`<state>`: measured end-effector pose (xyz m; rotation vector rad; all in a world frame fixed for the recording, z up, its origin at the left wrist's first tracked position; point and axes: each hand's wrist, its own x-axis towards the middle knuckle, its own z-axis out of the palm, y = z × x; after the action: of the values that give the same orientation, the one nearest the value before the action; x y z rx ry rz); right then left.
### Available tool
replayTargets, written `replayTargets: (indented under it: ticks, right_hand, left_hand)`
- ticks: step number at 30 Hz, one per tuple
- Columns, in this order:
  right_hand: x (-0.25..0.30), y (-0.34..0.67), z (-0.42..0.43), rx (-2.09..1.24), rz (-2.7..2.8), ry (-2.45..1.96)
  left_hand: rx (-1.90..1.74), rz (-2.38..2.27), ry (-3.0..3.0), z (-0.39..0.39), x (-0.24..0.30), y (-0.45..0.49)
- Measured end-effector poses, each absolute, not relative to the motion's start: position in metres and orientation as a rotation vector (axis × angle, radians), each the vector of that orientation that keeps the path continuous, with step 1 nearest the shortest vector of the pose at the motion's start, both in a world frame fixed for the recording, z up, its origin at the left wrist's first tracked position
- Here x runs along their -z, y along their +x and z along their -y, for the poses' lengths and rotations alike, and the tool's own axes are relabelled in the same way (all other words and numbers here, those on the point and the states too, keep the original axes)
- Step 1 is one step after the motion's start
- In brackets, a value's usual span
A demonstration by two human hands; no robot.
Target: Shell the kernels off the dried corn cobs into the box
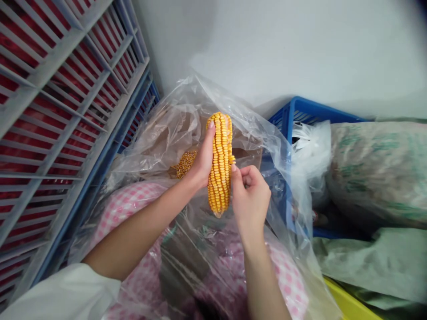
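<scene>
Plain white wall (300,44) behind stacked grey crates (60,89).

The corn cob (220,162) is bright yellow with orange-tinted kernel rows. The loose kernels (185,163) in the clear plastic bag (173,120) are golden brown. The cloth (130,202) under the bag carries a pink-and-white check. The crates: one grey (50,66), one blue (302,111). The sacks (376,169) are pale with green print. The sleeve (63,293) is white.

Stacked crates (66,111) wall off the left. A blue crate (300,113) and sacks (376,169) crowd the right. The clear plastic bag's mouth (187,115) stays open ahead.
</scene>
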<state>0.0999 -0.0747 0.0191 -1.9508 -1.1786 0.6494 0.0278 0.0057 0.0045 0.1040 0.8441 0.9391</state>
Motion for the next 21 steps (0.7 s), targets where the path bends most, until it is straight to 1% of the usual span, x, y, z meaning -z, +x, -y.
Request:
replayTargets:
  ticks: [3, 6, 8, 12, 13, 17, 21]
  right_hand:
    - [-0.016, 0.095, 0.074, -0.633, 1.120, -1.936]
    - [-0.016, 0.097, 0.071, -0.787, 1.066, -1.843]
    - [-0.019, 0.100, 0.070, -0.828, 1.046, -1.800]
    - [-0.029, 0.107, 0.070, -0.584, 1.162, -1.871]
    - [-0.031, 0.109, 0.071, -0.586, 1.216, -1.875]
    - [-0.039, 0.119, 0.074, -0.836, 1.347, -1.832]
    - [-0.045, 0.128, 0.076, -0.970, 1.322, -1.812]
  left_hand:
    - [-0.959, -0.856, 0.137, -0.003, -0.004, 0.029]
    - [-0.968, -0.836, 0.211, -0.004, -0.004, 0.027]
    - [-0.977, -0.837, 0.242, -0.007, -0.005, 0.024]
    - [-0.991, -0.905, 0.228, -0.014, -0.009, 0.016]
    - [-0.992, -0.913, 0.209, -0.015, -0.009, 0.014]
    - [-0.988, -0.888, 0.148, -0.018, -0.012, 0.009]
    - [-0.966, -0.874, 0.065, -0.018, -0.013, 0.009]
